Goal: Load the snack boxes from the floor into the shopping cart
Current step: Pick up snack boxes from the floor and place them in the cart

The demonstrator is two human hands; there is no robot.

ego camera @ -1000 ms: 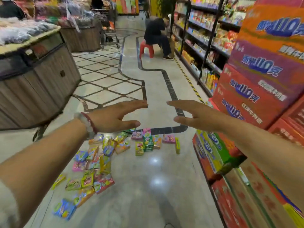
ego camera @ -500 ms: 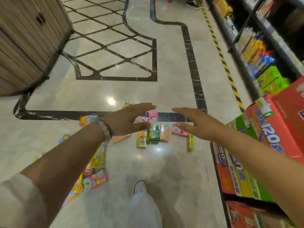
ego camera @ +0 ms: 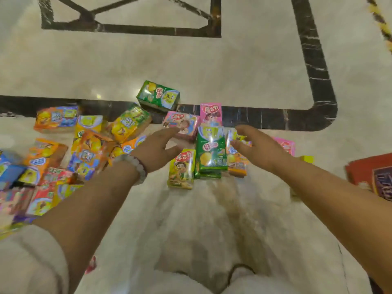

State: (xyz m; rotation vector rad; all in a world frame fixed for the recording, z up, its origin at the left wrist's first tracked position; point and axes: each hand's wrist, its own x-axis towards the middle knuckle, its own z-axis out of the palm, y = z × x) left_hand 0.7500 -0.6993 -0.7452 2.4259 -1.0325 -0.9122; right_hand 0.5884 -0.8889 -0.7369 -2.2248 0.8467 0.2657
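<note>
Nearest, pale trousers and a shoe on the marble floor. Above the snack boxes, left hand and right hand, both grips spread, holding nothing, flanking a green box stacked between a yellow box and an orange one. Left, a scattered heap of boxes. Farther, pink boxes, another green box on the dark inlay.

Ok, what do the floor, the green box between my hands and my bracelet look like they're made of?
Floor: polished stone, probably marble; pale veining, dark veined inlay bands, a lamp glare. Green box: likely printed card under glossy film, which catches crinkly highlights. Bracelet: smooth round pale beads and a dark one, perhaps stone or glass; too blurred to settle.
</note>
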